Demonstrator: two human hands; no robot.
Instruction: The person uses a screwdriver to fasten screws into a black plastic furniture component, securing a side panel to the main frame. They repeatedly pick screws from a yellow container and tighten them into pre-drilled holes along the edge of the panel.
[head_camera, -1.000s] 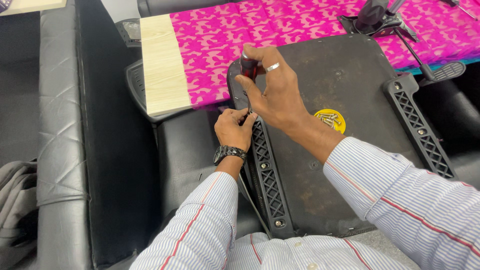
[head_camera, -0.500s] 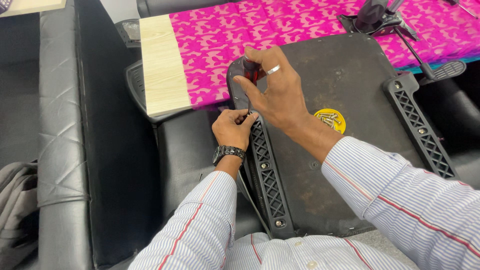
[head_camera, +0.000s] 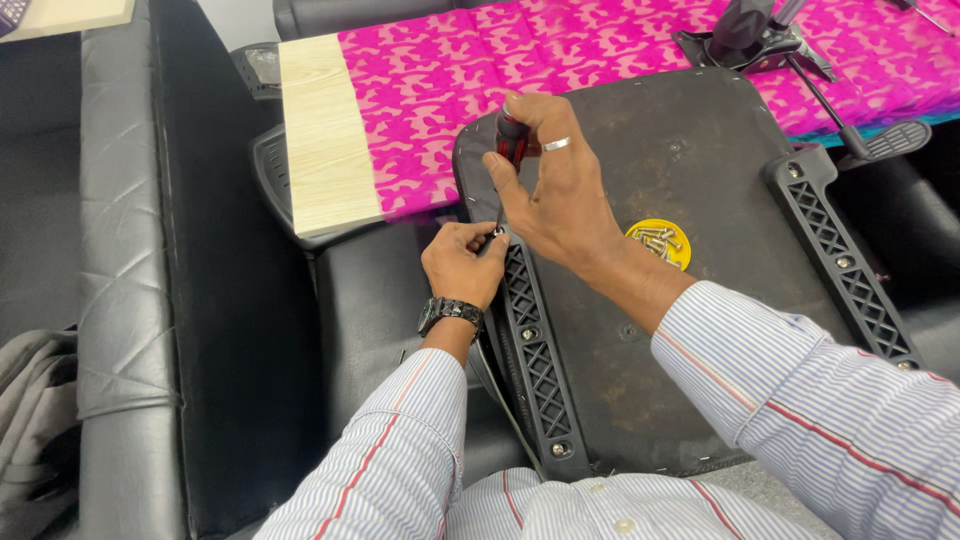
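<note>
Screwdriver with red-and-black handle, upright over the near-left edge of an upturned black chair seat. Tip down on a screw at the top end of a black latticed armrest bracket, probably held vertical to bear straight down on the screw. Right hand wrapped closed round the handle from above, ring on one finger. Left hand pinched shut low at the shaft tip, seemingly steadying tip and screw. Yellow dish of loose screws on the seat just right of the right wrist, within easy reach. Second bracket along the seat's right edge. Beyond, pink patterned cloth over a pale wooden board. Black padded upholstery to the left, open room there.
</note>
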